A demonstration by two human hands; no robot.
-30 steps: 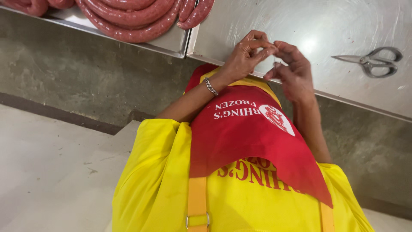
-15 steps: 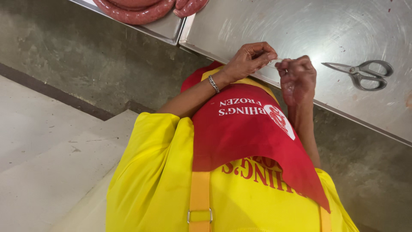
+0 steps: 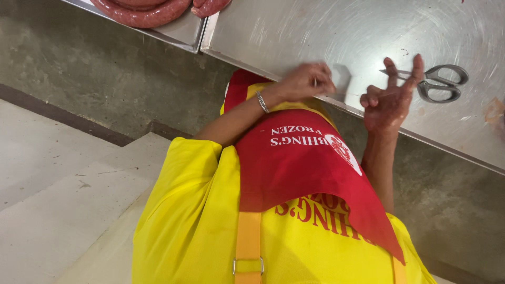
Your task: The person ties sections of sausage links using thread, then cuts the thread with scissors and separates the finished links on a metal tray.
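Far left: pale concrete steps (image 3: 58, 194) below a rough grey wall. Top left: coils of red raw sausage (image 3: 142, 8) lay in a steel tray (image 3: 184, 34), whose corner butted against the steel counter (image 3: 315, 31). Lower centre: the person's own torso in a yellow shirt (image 3: 194, 226) with a red apron (image 3: 310, 168) over it, orange strap and buckle visible. The left hand (image 3: 304, 81), with a metal bracelet (image 3: 261, 101) at the wrist, rested at the counter's near edge. Its fingers were clenched together in a pinch, and whatever they gripped was too small to make out. A thin pale strand (image 3: 348, 95) appeared to run from this hand toward the other, along the counter edge. I could not confirm it or tell what it was made of. The right hand (image 3: 388, 100) was held just apart from the left, also at the counter edge. It was loosely released, with two fingers raised and spread and the others half curled, and had no firm grasp on anything discernible. Just beside its raised fingertips, steel scissors (image 3: 439, 84) lay flat on the counter, blades pointing toward the hand. Whether fingertip and blade were in contact could not be told.
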